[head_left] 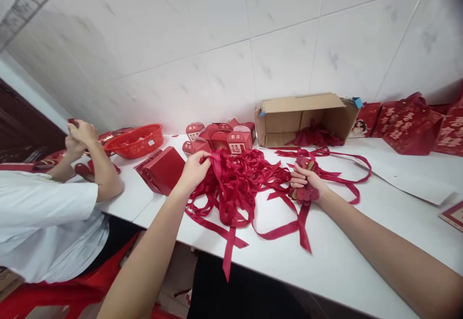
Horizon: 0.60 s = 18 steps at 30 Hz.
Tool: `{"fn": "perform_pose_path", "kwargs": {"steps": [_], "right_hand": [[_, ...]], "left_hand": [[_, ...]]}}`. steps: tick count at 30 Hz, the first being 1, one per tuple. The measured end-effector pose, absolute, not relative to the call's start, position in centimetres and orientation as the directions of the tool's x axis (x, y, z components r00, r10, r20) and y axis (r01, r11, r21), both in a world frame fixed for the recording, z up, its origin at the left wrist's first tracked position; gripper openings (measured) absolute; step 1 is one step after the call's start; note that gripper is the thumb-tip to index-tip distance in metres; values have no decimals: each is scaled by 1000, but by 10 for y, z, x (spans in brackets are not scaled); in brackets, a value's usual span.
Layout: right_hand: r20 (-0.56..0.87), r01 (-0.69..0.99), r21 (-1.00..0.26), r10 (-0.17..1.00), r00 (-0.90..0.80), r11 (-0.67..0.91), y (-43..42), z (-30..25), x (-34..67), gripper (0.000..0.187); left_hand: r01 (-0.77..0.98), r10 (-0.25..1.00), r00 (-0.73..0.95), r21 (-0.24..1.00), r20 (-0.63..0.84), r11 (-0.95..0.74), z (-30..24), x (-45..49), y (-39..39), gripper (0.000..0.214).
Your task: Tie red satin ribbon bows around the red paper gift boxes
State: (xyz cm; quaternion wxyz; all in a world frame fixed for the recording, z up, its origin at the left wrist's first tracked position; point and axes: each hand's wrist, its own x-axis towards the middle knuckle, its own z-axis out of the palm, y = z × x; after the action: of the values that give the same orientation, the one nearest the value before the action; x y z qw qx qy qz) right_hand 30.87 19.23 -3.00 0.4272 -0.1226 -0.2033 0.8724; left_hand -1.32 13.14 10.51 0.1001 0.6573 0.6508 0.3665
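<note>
My left hand (196, 167) pinches a strand of red ribbon at the left side of a tangled heap of ribbons (238, 184) on the white table. Loose ribbon ends hang over the table's front edge. To the right of the heap, my right hand (309, 183) is closed around a bunch of dark red, scallop-edged tags (306, 194) with ribbons trailing from them. How many tags are in the grip I cannot tell. A red box (170, 167) stands just left of my left hand.
Small red gift boxes (220, 135) stand against the wall beside an open cardboard box (282, 121) with red ribbon inside. A red plastic basket (135, 141) sits at left, near a co-worker in a white shirt (54, 217). Red gift bags (408, 121) line the right back.
</note>
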Motion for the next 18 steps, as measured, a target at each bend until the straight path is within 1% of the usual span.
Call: {"fn": "perform_pose_path", "kwargs": {"steps": [1,2,3,5,7,8,9,10,11,13,14,15,16,18], "right_hand": [[-35,-696,-462,796,-605,-550,192,-31,309,39],[-31,-696,-463,795,-605,-548,192,-31,310,39],[-30,-696,-465,796,-605,-547,191,-31,310,40],[-34,-693,-469,796,-605,-547,191,-31,311,41],[-43,-689,-472,795,-605,-550,190,-30,311,41],[-47,-687,-473,795,-605,-551,190,-30,311,41],[-51,-686,-472,794,-606,-554,191,-29,311,40],[-54,-686,-468,793,-606,-556,191,-29,311,39],[-57,-688,-464,794,-605,-558,191,-29,310,39],[-66,-695,-454,798,-598,-558,192,-29,310,38],[-72,-696,-452,801,-595,-558,193,-28,309,38],[-78,-696,-452,802,-592,-558,193,-28,309,39],[-84,-695,-454,803,-590,-558,194,-27,308,39],[-93,-692,-460,805,-586,-556,193,-24,307,39]], "left_hand": [[658,904,-151,723,400,-210,125,-6,138,18],[518,883,-163,800,440,-303,144,3,144,15],[384,858,-180,837,482,-390,162,11,150,14],[166,827,-209,852,522,-496,190,25,160,13],[79,798,-233,829,556,-554,204,27,167,12],[97,786,-243,821,568,-563,206,24,169,12],[161,788,-241,824,567,-544,203,18,171,13],[259,809,-223,833,544,-489,196,10,171,14],[377,851,-190,837,490,-397,187,1,170,15],[600,958,-89,782,274,-168,159,-14,167,21],[671,987,-32,735,156,-95,143,-18,165,25],[725,996,20,685,91,-77,125,-20,163,29],[763,995,75,639,61,-97,106,-17,161,37],[805,989,134,574,68,-149,68,-3,158,61]]}}
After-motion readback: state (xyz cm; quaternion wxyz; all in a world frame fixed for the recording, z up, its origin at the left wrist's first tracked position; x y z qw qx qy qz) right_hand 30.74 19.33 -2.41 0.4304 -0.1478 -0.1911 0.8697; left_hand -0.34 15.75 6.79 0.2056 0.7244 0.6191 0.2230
